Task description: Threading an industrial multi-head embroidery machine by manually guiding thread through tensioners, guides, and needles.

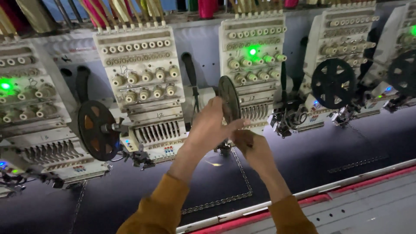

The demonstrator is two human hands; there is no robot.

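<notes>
we grip the dark sequin reel [228, 99] edgewise with our left hand [211, 125], closed on its rim. just below that grip, our right hand [251, 149] pinches something small, unclear what. next: steady alignment on the embroidery head [253, 65] behind.

An industrial embroidery workshop is running under dim light. A row of cream-coloured machine heads [143, 82] is stretching away on both sides of the hands, each carrying banks of tension knobs [145, 78], needle bars [158, 130] and a black spoked reel [96, 130]. Green indicator lamps [252, 51] are glowing above, thread cones [208, 6] are standing along the top, and dark fabric [312, 156] is lying stretched below.
</notes>
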